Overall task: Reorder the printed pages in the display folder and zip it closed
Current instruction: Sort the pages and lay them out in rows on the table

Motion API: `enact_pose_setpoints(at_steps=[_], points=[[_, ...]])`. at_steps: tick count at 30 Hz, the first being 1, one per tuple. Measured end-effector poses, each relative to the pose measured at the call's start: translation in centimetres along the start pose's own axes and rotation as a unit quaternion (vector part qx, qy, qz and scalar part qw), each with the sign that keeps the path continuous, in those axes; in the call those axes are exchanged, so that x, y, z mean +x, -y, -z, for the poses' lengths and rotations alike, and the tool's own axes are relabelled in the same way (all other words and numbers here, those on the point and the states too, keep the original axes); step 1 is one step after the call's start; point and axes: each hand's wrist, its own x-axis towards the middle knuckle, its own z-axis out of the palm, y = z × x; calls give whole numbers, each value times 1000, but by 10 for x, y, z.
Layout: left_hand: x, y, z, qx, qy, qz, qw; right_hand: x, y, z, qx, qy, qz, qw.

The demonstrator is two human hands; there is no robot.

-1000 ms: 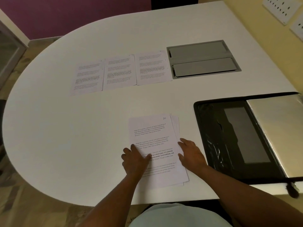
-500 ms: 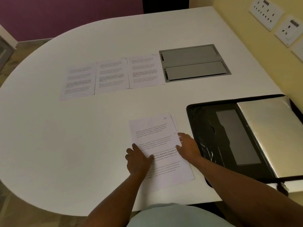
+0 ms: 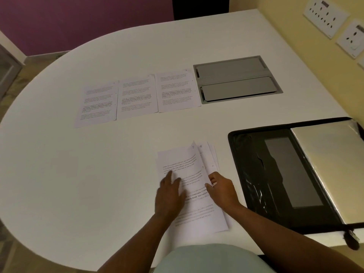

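Note:
A small stack of printed pages (image 3: pixel 189 166) lies near the table's front edge. My left hand (image 3: pixel 170 194) rests flat on the top sheet, fingers straight. My right hand (image 3: pixel 221 189) pinches the right edge of the top sheet, which curls up off the stack and shows the pages below. The black display folder (image 3: pixel 248 174) lies open to the right, its clear sleeves (image 3: pixel 331 164) on the right half. Three more printed pages (image 3: pixel 136 95) lie side by side farther back.
A grey recessed cable box (image 3: pixel 236 78) with two lids is set in the white table (image 3: pixel 59 164) behind the folder. Wall sockets (image 3: pixel 327 18) sit on the yellow wall at the right. The folder's zip pull (image 3: pixel 351 238) hangs over the table's front edge.
My right hand has lifted the top sheet's right edge, so it curls up. My left hand has slid forward along the sheet. The camera view has shifted slightly.

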Motion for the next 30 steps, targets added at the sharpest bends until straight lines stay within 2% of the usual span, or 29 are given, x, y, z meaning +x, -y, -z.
enact_pose_setpoints(at_steps=[2,5,8,10,12,14,15,16,19,23,26,28,30], points=[[7,-14,4,-105,53,-5,993,-3,7,-6,25,14,12,1000],[17,-32,8,-225,71,65,970,-6,17,-15,64,68,35,995],[25,-38,12,-196,53,101,974,-5,21,-15,95,138,18,986],[29,-35,13,-182,52,102,977,-4,18,-11,104,153,9,983],[30,-33,13,-196,45,96,975,-2,11,-6,80,89,-1,993],[29,-30,14,-210,39,92,973,1,-1,-1,10,-35,-20,999],[28,-31,15,-209,41,93,973,3,-6,2,-38,-72,-38,996],[26,-32,16,-204,42,92,974,5,-10,5,-84,-75,-58,992],[23,-38,17,-192,52,69,978,8,-15,5,-162,-12,-80,983],[20,-40,12,-173,66,34,982,7,-9,2,-184,-55,-50,980],[23,-42,7,-48,78,-6,996,6,-5,0,-213,-63,-4,975],[24,-44,1,51,120,2,992,5,-3,1,-207,-53,-12,977],[24,-47,-5,101,153,20,983,4,-3,2,-208,-61,-10,976]])
